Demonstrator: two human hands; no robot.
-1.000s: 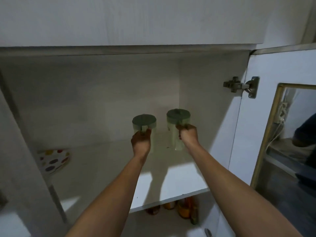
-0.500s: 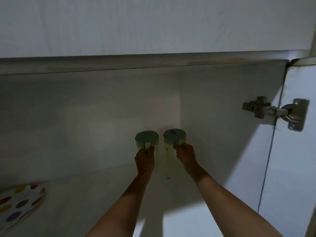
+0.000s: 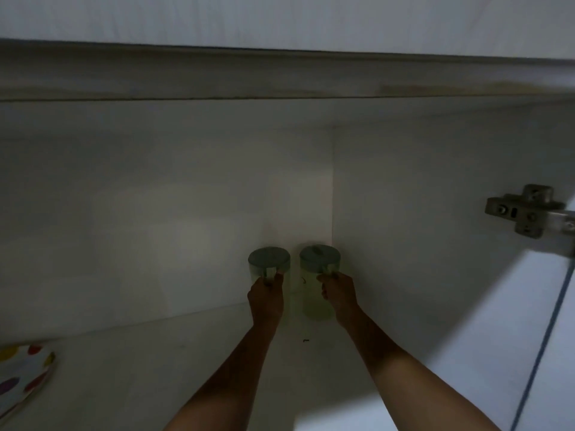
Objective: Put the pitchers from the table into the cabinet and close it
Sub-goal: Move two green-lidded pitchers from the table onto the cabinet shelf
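Two pale green pitchers with darker green lids stand side by side deep in the back right corner of the white cabinet shelf [image 3: 155, 353]. My left hand [image 3: 265, 298] grips the handle of the left pitcher [image 3: 269, 259]. My right hand [image 3: 339, 295] grips the handle of the right pitcher [image 3: 320, 258]. Both pitchers are upright and appear to rest on the shelf near the back wall. The interior is dim.
A plate with coloured dots [image 3: 21, 377] lies on the shelf at the far left. A metal hinge [image 3: 525, 214] sits on the right side wall, and the open white cabinet door [image 3: 553, 353] stands at the right edge.
Both hands have pushed the pitchers deeper into the cabinet towards the back right corner. The view has moved closer into the shelf.
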